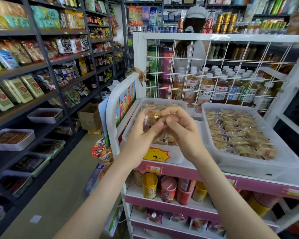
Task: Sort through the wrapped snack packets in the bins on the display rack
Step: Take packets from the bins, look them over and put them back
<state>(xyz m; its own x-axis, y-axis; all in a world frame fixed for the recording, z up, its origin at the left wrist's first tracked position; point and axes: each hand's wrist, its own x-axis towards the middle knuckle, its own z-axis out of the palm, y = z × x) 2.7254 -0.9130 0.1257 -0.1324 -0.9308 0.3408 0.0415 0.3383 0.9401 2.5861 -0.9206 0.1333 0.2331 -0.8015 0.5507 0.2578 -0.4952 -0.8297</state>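
Note:
Two white plastic bins stand on the top shelf of a white and pink display rack [179, 171]. The left bin [162, 157] holds clear-wrapped pastry packets and carries a yellow price tag. The right bin [248, 163] is full of several wrapped biscuit packets [238, 133]. Above the left bin, my left hand [141, 133] and my right hand [183, 130] meet, both gripping one clear-wrapped snack packet [155, 114] between the fingertips. Much of the left bin's contents is hidden behind my hands.
A white wire grid [214, 66] backs the bins, with bottled tea [205, 90] behind it. A person in a white cap [195, 12] stands beyond. Dark shelves of packaged food [33, 69] line the left aisle. Cups and pouches fill lower rack shelves [169, 190]. A cardboard box [90, 116] sits on the floor.

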